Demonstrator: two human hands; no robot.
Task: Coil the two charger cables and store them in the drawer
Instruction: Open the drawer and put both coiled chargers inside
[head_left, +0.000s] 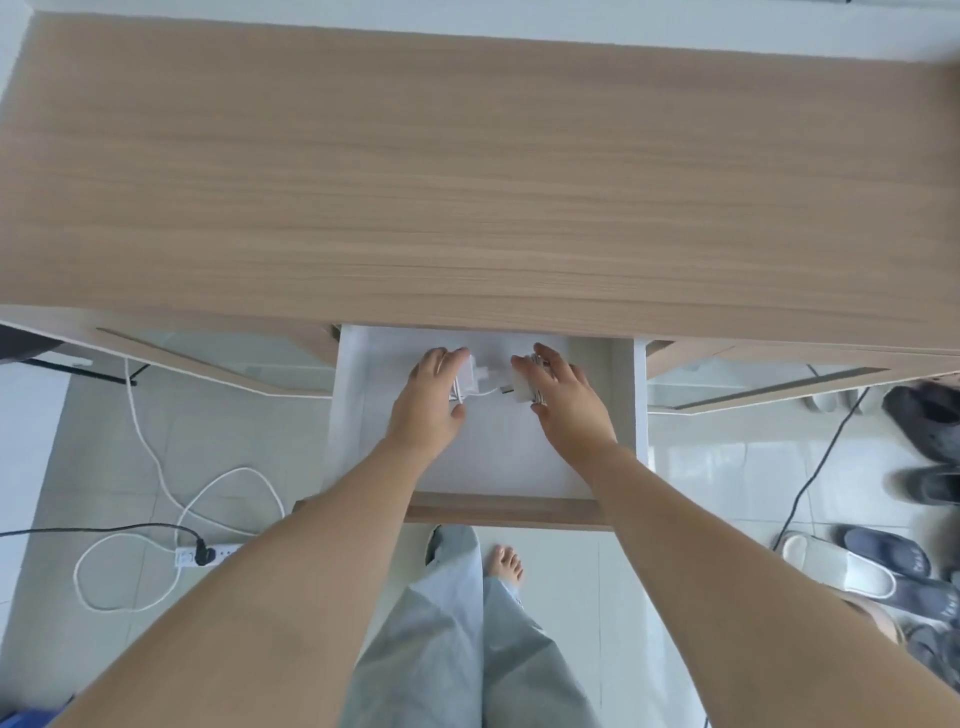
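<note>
The white drawer (621, 415) is pulled out from under the wooden desk (467, 182). Both my hands are inside it, near its back. My left hand (428, 400) grips a coiled white charger cable with its plug block (475, 371); a short loop of cord sticks out to the right. My right hand (563, 395) grips the second coiled white charger (522, 387), its plug facing left. The two chargers lie close together, a small gap between them. Fingers hide most of each coil.
The drawer's wooden front (498, 512) is near my legs. A white power strip (208, 555) with looping white and black cords lies on the tiled floor at left. Several shoes and slippers (852, 566) and a black cable sit at right.
</note>
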